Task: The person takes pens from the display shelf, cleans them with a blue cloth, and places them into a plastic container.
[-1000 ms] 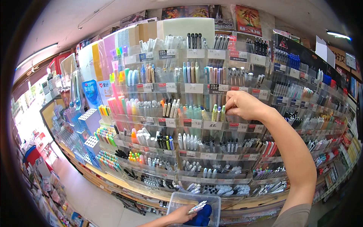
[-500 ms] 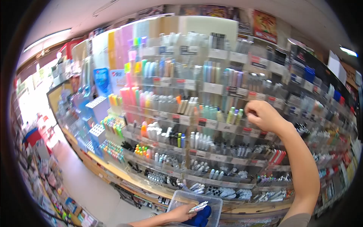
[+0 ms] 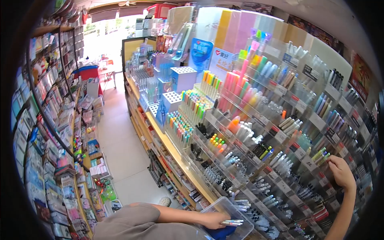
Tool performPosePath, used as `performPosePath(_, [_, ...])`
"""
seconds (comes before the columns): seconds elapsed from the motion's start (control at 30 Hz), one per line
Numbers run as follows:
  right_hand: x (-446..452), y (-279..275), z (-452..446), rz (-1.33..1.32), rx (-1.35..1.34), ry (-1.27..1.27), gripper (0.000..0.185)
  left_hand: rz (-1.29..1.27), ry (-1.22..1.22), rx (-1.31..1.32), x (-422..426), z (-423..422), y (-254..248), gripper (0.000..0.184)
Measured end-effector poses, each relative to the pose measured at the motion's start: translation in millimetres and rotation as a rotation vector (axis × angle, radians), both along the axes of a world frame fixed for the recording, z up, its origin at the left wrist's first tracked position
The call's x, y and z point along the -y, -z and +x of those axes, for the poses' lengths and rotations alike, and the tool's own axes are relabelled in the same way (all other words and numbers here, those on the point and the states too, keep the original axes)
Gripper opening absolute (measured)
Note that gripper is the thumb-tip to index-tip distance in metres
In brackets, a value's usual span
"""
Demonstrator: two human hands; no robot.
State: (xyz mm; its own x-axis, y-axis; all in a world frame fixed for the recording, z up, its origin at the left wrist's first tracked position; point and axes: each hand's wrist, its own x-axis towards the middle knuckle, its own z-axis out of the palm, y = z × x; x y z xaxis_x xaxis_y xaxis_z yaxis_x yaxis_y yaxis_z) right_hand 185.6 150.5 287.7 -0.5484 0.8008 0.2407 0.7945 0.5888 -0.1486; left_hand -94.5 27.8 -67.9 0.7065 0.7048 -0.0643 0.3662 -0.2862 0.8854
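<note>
Over a clear plastic box (image 3: 249,229) at the bottom, my left hand (image 3: 215,220) is closed round several pens (image 3: 233,222) with pale barrels. Dark blue cloth-like material (image 3: 222,232) lies in the box below it. My right hand (image 3: 341,170) is raised at the right, its fingers closed against the rack beside a few yellow-green pens (image 3: 321,153). Whether its fingertips grip one of them is too small to tell. A price tag (image 3: 308,162) sits on the clear tier just left of those pens.
The tiered pen rack (image 3: 276,132) fills the right side. White holed pen stands (image 3: 184,78) stand along the wooden counter (image 3: 167,145). An aisle floor (image 3: 120,140) runs between it and the left shelves (image 3: 52,160), with a shoe (image 3: 164,201) near the counter.
The view has swung left, bringing the aisle and left shelves into sight. My right hand moved off the yellow-green pens, then came back beside them. My left hand still holds its pens over the box.
</note>
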Motion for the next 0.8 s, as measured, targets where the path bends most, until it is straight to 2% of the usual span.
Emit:
performPosePath(0.03, [0.0, -5.5, -0.4, -0.076, 0.017, 0.049, 0.018, 0.023, -0.022, 0.034, 0.4, 0.3, 2.7, 0.026])
performPosePath(0.13, [-9.6, -8.4, 7.5, -0.268, -0.067, -0.025, 0.020, 0.021, -0.063, 0.052, 2.1, 0.4, 7.5, 0.026])
performPosePath(0.2, [-4.5, -21.2, 6.4, -0.443, -0.103, 0.090, 0.025, 0.054, -0.085, 0.068, 2.5, 0.6, 13.0, 0.026])
performPosePath(0.33, [-11.7, -25.5, 16.2, -0.456, -0.059, 0.033, 0.034, 0.032, -0.036, 0.018, 1.2, -1.6, 0.7, 0.025])
performPosePath(0.47, [-8.1, -32.1, 10.0, -0.446, -0.019, 0.086, 0.028, -0.062, 0.040, -0.074, -4.4, -3.6, -13.4, 0.029])
performPosePath(0.67, [-0.8, -43.1, 10.2, -0.356, -0.155, 0.129, 0.018, -0.030, 0.002, -0.033, -1.3, -2.9, -11.9, 0.027])
performPosePath(0.73, [8.3, -48.6, 7.5, -0.393, -0.326, 0.217, 0.016, 0.030, -0.058, -0.004, 3.2, -1.8, -9.9, 0.026])
performPosePath(0.8, [17.9, -56.0, 6.7, -0.312, -0.327, 0.201, 0.015, -0.003, -0.064, -0.019, 4.9, -3.1, -21.3, 0.025])
